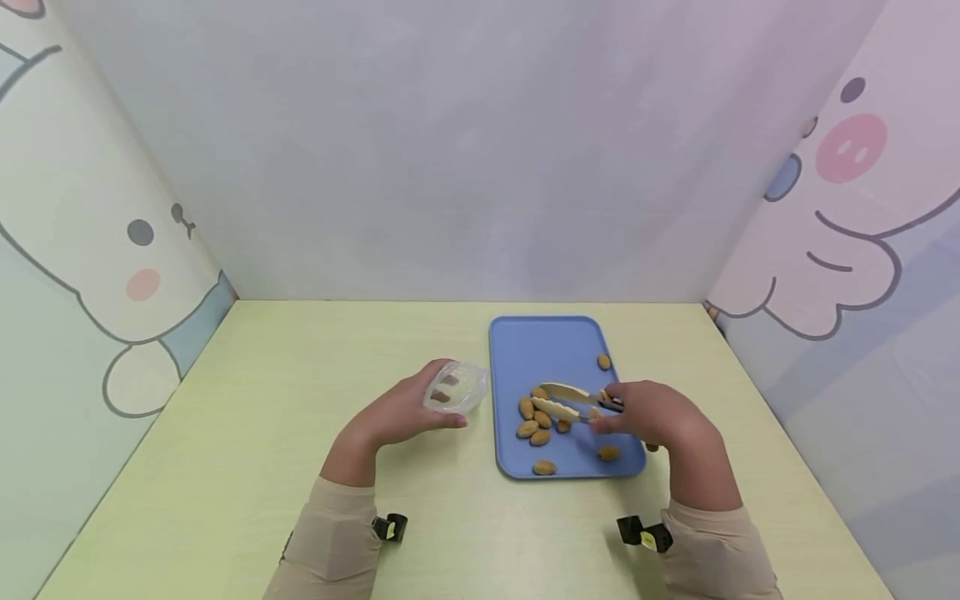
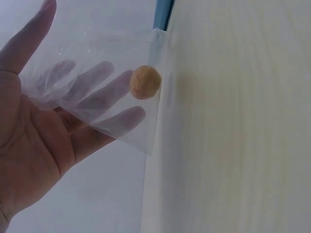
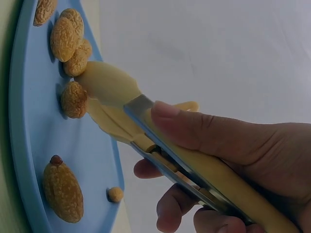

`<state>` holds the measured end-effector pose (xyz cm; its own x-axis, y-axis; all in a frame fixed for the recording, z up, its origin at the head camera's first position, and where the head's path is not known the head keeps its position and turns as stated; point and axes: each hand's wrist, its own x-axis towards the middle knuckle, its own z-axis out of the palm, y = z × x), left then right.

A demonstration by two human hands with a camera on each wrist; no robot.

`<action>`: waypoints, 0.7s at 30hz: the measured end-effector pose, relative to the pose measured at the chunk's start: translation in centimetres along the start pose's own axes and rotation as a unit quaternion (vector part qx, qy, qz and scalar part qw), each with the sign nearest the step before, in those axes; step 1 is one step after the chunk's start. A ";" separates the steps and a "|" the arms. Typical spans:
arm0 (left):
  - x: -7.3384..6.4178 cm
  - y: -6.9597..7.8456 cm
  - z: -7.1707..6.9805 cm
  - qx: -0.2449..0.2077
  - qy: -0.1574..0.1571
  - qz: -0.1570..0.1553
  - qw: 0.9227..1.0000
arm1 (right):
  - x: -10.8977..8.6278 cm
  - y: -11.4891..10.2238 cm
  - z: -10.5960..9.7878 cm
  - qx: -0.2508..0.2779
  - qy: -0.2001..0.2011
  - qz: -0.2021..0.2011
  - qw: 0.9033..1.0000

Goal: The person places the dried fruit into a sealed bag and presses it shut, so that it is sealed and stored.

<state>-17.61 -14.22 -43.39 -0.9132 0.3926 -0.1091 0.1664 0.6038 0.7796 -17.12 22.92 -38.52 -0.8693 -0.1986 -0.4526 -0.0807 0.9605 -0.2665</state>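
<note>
My left hand (image 1: pixel 405 411) holds a clear plastic bag (image 1: pixel 471 387) upright beside the tray, its fingers curving along the far side and showing through the film. In the left wrist view one round brown dried fruit (image 2: pixel 145 82) sits low in the bag. My right hand (image 1: pixel 652 410) grips metal tongs with cream tips (image 3: pixel 111 85), the thumb on the upper arm. Over the blue tray (image 1: pixel 543 342), the tongs' tips stand apart beside a cluster of wrinkled, date-like dried fruits (image 1: pixel 528 429). In the right wrist view they reach right up to one fruit (image 3: pixel 74 99).
More single fruits lie about the tray, one near its right rim (image 1: pixel 603 362) and one at its front edge (image 1: pixel 544 467). The tray stands on a pale wooden table (image 1: pixel 322 350), with a printed curtain (image 1: pixel 465 167) behind and at the sides.
</note>
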 end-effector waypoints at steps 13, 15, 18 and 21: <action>-0.1 0.2 0.0 0.003 -0.003 -0.004 1.000 | -0.2 0.0 0.3 0.012 -0.006 -0.002 1.000; -0.1 0.2 0.0 0.001 -0.003 -0.003 1.000 | -0.1 0.0 0.3 0.012 -0.009 0.001 1.000; -0.1 0.1 0.0 -0.003 -0.004 -0.003 1.000 | -0.2 -0.1 0.4 0.015 -0.012 0.000 1.000; 0.0 0.0 0.0 -0.007 -0.005 -0.003 1.000 | -0.2 -0.3 0.4 0.023 -0.012 -0.007 1.000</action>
<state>-17.56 -14.19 -43.39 -0.9103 0.3958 -0.1208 0.1547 0.5962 0.7878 -16.70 22.64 -38.70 -0.8560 -0.2166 -0.4693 -0.0694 0.9479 -0.3109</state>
